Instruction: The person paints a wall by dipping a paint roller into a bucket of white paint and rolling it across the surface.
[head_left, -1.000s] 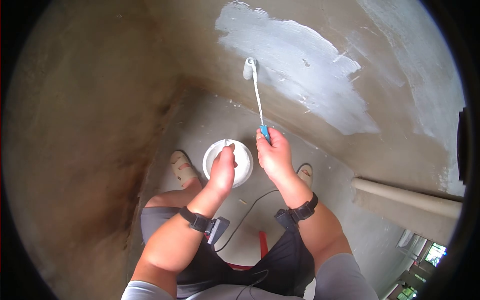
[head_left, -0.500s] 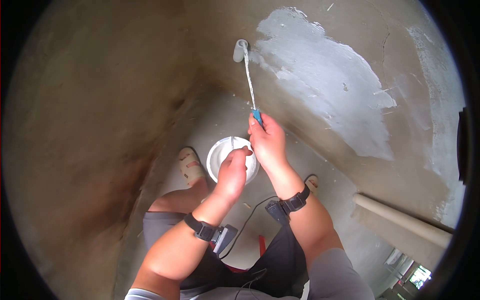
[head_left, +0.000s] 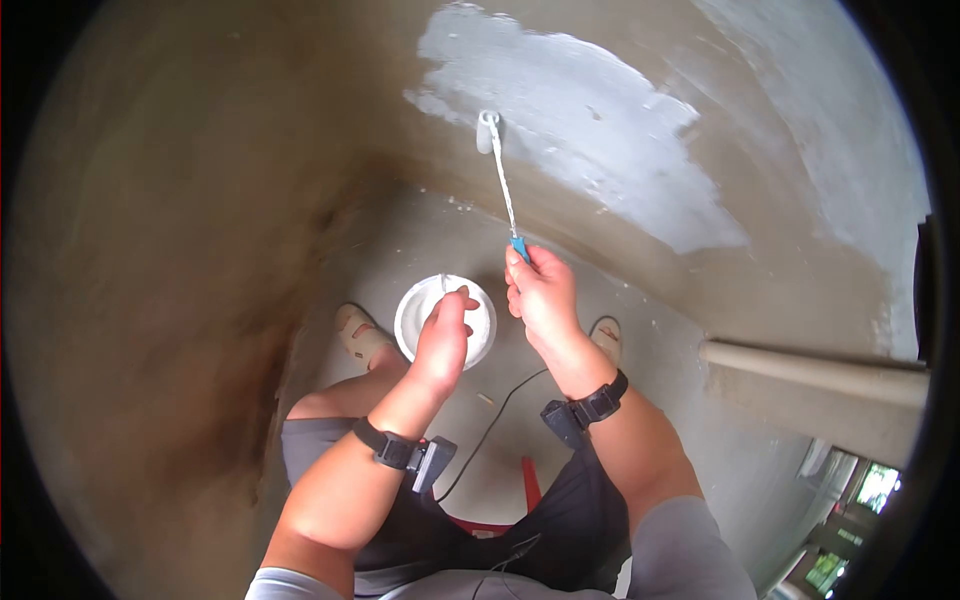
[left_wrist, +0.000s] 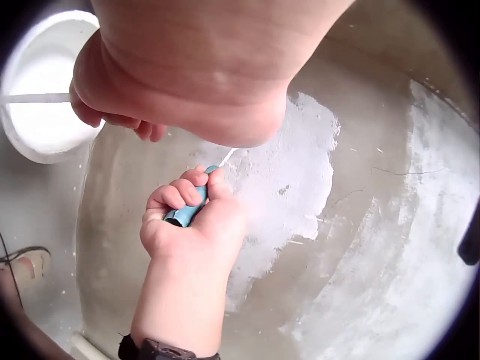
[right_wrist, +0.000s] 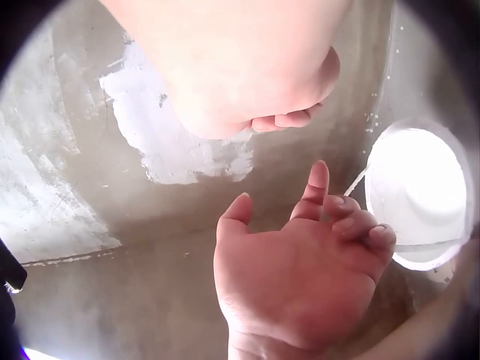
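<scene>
My right hand (head_left: 547, 297) grips a paint roller by its blue handle (left_wrist: 196, 206), fingers wrapped round it. The roller's thin metal frame is coated white, and its sleeve (head_left: 484, 135) lies against the wall at the lower left edge of a wet white patch (head_left: 570, 110). Below and to the left, my left hand (head_left: 445, 340) is over a white bucket (head_left: 402, 330) with white paint inside. Several fingers of that hand curl round the bucket's white bail handle (left_wrist: 37, 98), while its thumb and index finger (right_wrist: 319, 180) stick out free.
A brown wall (head_left: 170, 250) rises close on the left and meets the painted wall in a corner. My sandalled feet (head_left: 360, 335) flank the bucket on the grey floor. A pale pipe (head_left: 815, 368) runs low along the right wall. A black cable (head_left: 490, 430) hangs between my legs.
The roller went left and up onto bare wall beside the patch, then back right and down to its lower edge. White paint now reaches farther left. My left hand keeps its hold over the bucket.
</scene>
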